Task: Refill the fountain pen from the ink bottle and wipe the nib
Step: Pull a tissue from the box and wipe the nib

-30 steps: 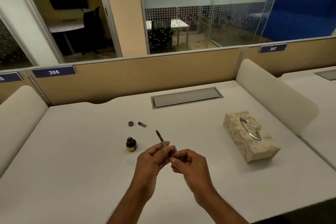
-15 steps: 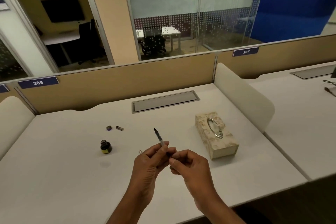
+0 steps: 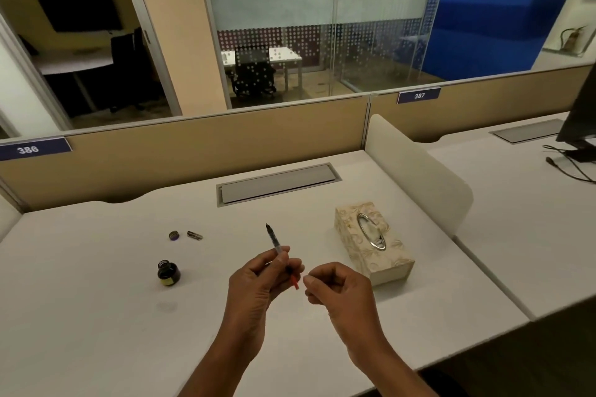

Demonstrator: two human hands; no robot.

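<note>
My left hand (image 3: 258,280) grips the fountain pen section (image 3: 276,243) with its dark nib pointing up and away; a red converter knob shows at its lower end. Just to the right, my right hand (image 3: 335,287) is curled with fingertips pinched, slightly apart from the red end, nothing visible in it. The small open ink bottle (image 3: 168,273) stands on the white desk to the left of my hands. Behind it lie the bottle cap (image 3: 173,235) and a small metal pen part (image 3: 194,235).
A patterned tissue box (image 3: 374,242) with a metal-rimmed slot lies right of my hands. A grey cable hatch (image 3: 277,183) is set in the desk (image 3: 96,316) at the back. A white divider (image 3: 416,167) stands to the right; beyond it, cables and a monitor base.
My right hand has drawn a little to the right, off the pen's rear end, uncovering the red knob. The camera has turned right, shifting the scene leftward.
</note>
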